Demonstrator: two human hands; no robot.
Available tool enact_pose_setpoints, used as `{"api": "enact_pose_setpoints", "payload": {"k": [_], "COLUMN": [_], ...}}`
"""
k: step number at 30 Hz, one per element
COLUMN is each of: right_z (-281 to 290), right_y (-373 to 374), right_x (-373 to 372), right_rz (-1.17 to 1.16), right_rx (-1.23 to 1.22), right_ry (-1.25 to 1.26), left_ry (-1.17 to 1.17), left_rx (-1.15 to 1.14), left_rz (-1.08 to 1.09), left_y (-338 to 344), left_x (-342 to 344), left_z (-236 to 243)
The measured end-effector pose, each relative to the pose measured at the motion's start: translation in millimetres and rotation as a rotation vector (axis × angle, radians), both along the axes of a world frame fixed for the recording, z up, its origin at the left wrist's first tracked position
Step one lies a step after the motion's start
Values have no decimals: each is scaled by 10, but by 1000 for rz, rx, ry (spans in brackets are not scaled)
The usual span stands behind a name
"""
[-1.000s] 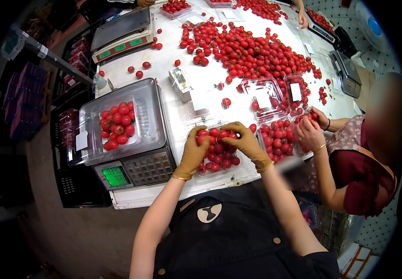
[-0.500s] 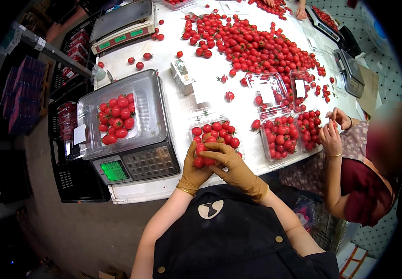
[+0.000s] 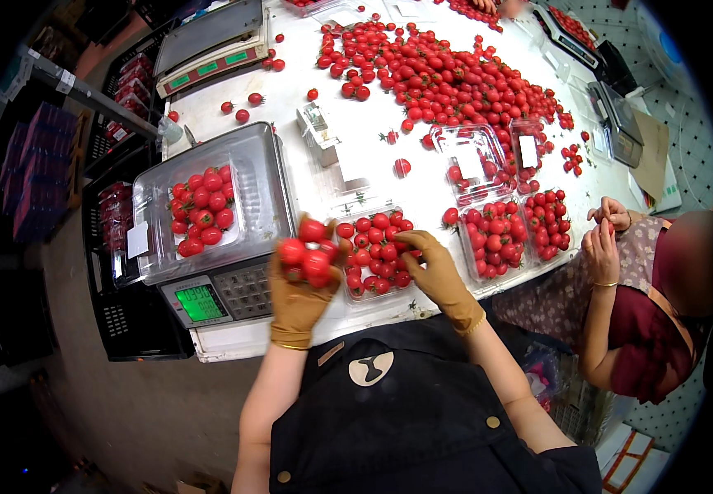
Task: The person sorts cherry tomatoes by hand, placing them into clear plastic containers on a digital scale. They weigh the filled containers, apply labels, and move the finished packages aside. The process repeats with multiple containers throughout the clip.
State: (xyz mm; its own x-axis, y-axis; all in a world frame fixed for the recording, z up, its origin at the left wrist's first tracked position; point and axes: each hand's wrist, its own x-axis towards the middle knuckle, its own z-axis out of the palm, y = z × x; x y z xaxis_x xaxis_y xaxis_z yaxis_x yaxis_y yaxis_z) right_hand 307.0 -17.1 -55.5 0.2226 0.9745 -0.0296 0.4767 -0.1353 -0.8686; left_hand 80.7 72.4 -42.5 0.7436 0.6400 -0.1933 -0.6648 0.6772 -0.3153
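Note:
Several cherry tomatoes (image 3: pixel 310 257) rest in my left hand (image 3: pixel 297 300), its gloved fingers curled up around them in front of the scale's keypad. My right hand (image 3: pixel 441 280), in the same tan glove, reaches over the right edge of a clear plastic punnet (image 3: pixel 377 298). Its fingertips bend down at the tomatoes (image 3: pixel 379 251) there; whether they grip one is hidden. On the digital scale (image 3: pixel 286 169) to my left stands another clear punnet of tomatoes (image 3: pixel 201 206), with its lid lying open beside it.
A wide heap of tomatoes (image 3: pixel 455 78) covers the far table. Filled punnets (image 3: pixel 492 239) stand to the right, beside a co-worker's hands (image 3: pixel 607 235). A small pale box (image 3: pixel 317 132) lies ahead. Another scale (image 3: pixel 212 49) is at the far left, and black crates (image 3: pixel 138 321) stand below the table's left edge.
My hands have separated. The left has moved left toward the scale with tomatoes in it; the right has shifted to the right side of the near punnet.

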Motion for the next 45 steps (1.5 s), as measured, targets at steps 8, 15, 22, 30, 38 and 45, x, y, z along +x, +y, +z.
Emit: {"api": "enact_pose_setpoints", "payload": {"k": [8,15,22,30,38,45], "right_z": [-284,-479,-275,-489,-564,-144], "right_y": [216,302,398,420,561,-71], "right_x": [-275,-163,470,54,106,583], "right_rz": [226,191,-74,414,446,-4], "right_rx": [-94,-117,-323,-15,7,-156], "right_ry": [-542,-566,905,-626,-599,-139], "left_ry": [863,2060,1962,1813,1793,1638], "left_rx": [555,973,1795,2485,2679,2800], "left_rz": [416,525,411,-466,-526,-541], "left_y": [959,1242,355,-77,-21,63], "left_x": [-1010,-1243,-240,307,450,572], "left_z": [850,299,267,-437,-458,-561]}}
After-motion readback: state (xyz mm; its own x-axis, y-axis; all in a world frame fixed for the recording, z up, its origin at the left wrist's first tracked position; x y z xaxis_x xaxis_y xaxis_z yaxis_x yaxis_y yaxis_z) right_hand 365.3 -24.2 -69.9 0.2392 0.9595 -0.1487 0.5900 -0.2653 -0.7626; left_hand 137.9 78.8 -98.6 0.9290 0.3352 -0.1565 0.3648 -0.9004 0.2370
